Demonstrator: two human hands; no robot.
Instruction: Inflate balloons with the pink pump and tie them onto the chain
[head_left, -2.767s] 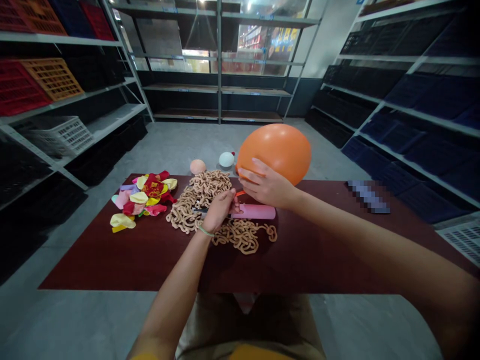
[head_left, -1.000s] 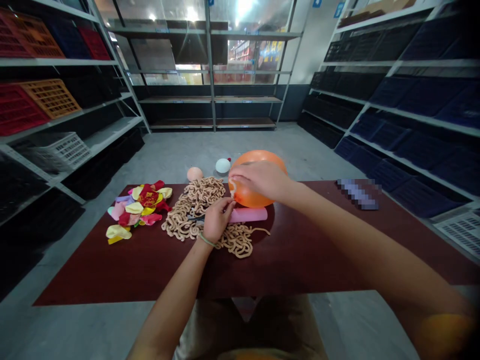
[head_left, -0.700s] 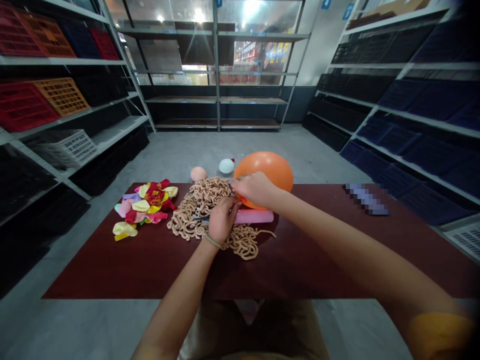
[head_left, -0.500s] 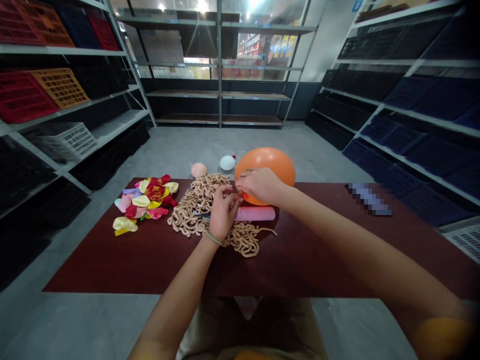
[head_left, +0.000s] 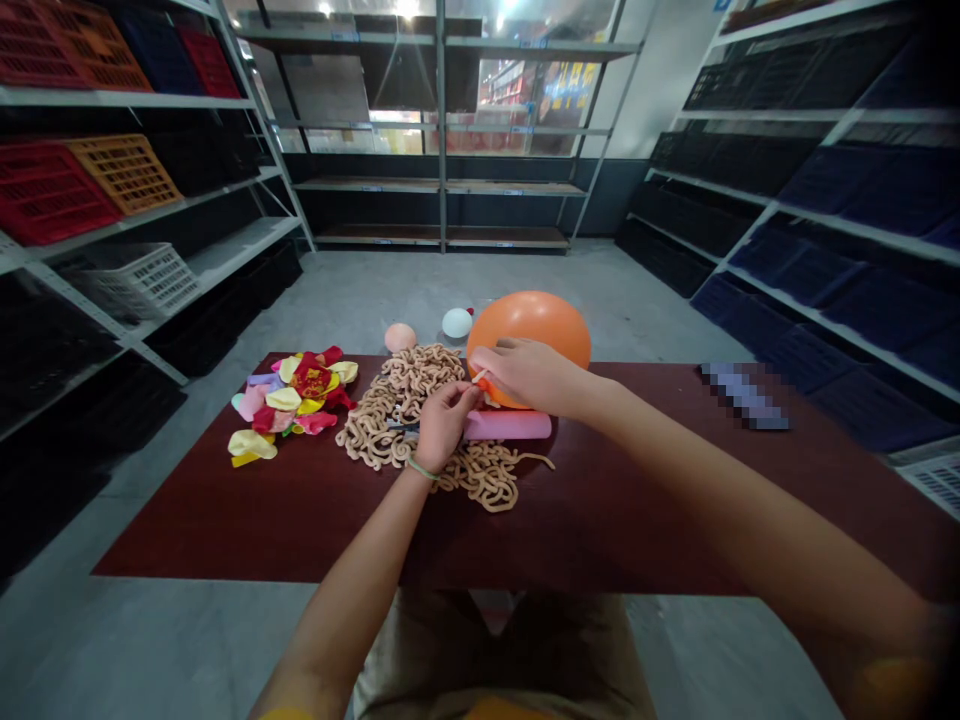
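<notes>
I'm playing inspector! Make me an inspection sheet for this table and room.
Surface: dark red table, with things lying on it.
Job's things: blown-up orange balloon, just above a pink tube.
Clutter: heap of flat balloons; tangle of tan twisted strands; peach balloon and white balloon past the far edge.
Hands: right hand grips the orange balloon; left hand is close beside it and wears a thin band.
Cables: nothing seen.
Surroundings: metal shelves holding red crates and dark bins.
</notes>
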